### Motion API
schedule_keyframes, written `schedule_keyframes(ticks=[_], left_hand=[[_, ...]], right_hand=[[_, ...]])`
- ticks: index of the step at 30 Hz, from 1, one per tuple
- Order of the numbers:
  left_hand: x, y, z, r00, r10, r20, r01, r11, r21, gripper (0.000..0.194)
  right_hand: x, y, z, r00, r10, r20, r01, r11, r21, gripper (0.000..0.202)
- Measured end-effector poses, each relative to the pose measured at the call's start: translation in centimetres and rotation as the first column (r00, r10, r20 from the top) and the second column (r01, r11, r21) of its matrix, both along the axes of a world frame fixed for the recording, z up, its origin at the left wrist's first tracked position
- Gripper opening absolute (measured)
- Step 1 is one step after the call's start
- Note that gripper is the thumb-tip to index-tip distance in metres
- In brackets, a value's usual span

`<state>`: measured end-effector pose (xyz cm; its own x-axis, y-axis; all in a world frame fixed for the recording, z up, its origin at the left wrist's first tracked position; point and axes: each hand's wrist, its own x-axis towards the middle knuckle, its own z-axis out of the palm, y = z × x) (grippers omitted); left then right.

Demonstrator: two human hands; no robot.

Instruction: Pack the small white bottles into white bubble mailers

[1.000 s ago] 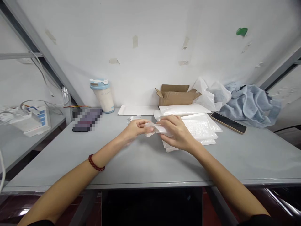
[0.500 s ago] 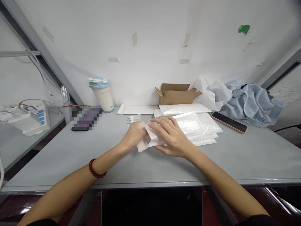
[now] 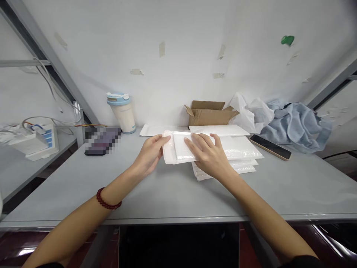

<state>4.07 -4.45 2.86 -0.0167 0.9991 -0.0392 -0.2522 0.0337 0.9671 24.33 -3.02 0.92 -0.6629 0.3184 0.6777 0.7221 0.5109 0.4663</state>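
A white bubble mailer [image 3: 181, 150] is held level over a stack of similar bubble mailers [image 3: 245, 165], its flap end to the left. My left hand [image 3: 150, 152] pinches the flap end, thumb on top and the other fingers behind or underneath. My right hand [image 3: 209, 154] grips the mailer nearer its middle, with the fingers spread across the upper face. The right thumb is hidden. The right part of the held mailer overlaps the stack, so where one ends and the other begins is hard to make out.
Behind stand a cardboard box [image 3: 209, 116], more flat white mailers [image 3: 220, 129] and a white plastic bag [image 3: 248, 115]. To the right are a phone [image 3: 270, 147] and blue cloth [image 3: 298, 126]. A cup [image 3: 122, 115] and a dark, blurred-out item [image 3: 104, 140] are at the left.
The crumpled, raised mailer end is now flattened out between my hands. My left hand has shifted left to the flap end. The small white tagged items behind it are no longer visible.
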Motion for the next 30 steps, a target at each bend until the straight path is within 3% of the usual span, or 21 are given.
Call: schedule_keyframes(ticks=[5, 9, 11, 13, 16, 18, 21, 24, 27, 30], left_hand=[[0.4, -0.6, 0.3, 0.998, 0.070, -0.007, -0.068, 0.976, 0.205, 0.021], [0.6, -1.1, -0.4, 0.964, 0.116, -0.239, -0.013, 0.918, 0.396, 0.017], [0.6, -1.1, -1.1, 0.879, 0.200, -0.433, 0.080, 0.833, 0.547, 0.022], [0.6, -0.9, -1.9, 0.746, 0.345, -0.570, 0.196, 0.704, 0.682, 0.027], [0.5, -0.2, -2.9, 0.572, 0.524, -0.631, 0.351, 0.539, 0.766, 0.033], [0.3, 0.4, -3.4, 0.512, 0.572, -0.641, 0.408, 0.495, 0.767, 0.034], [0.1, 1.0, -3.7, 0.502, 0.562, -0.658, 0.422, 0.505, 0.753, 0.031], [0.2, 1.2, -3.4, 0.580, 0.492, -0.649, 0.375, 0.546, 0.749, 0.027], [0.6, 1.1, -2.2, 0.643, 0.452, -0.618, 0.267, 0.624, 0.735, 0.020], [1.5, 1.4, -0.3, 0.661, 0.469, -0.586, 0.105, 0.716, 0.690, 0.018]], right_hand=[[0.3, 0.3, 0.1, 1.000, -0.024, -0.018, 0.024, 1.000, 0.012, 0.047], [0.4, 0.5, 0.1, 0.999, -0.006, -0.040, 0.007, 1.000, 0.023, 0.040], [0.5, 0.6, 0.1, 0.999, 0.008, -0.043, -0.007, 0.999, 0.038, 0.037], [0.6, 0.7, 0.1, 0.999, 0.015, -0.043, -0.013, 0.999, 0.041, 0.033], [0.6, 0.7, 0.1, 0.998, 0.043, -0.045, -0.043, 0.999, 0.020, 0.031], [0.6, 0.6, 0.2, 0.995, 0.084, -0.048, -0.084, 0.996, -0.003, 0.029], [0.5, 0.4, 0.3, 0.989, 0.139, -0.054, -0.138, 0.990, 0.018, 0.027], [0.7, 0.4, 0.6, 0.980, 0.173, -0.093, -0.164, 0.982, 0.097, 0.021], [1.6, 0.6, 1.1, 0.968, 0.097, -0.230, -0.074, 0.992, 0.106, 0.012], [2.9, 1.2, 1.9, 0.906, -0.040, -0.421, 0.075, 0.995, 0.066, 0.027]])
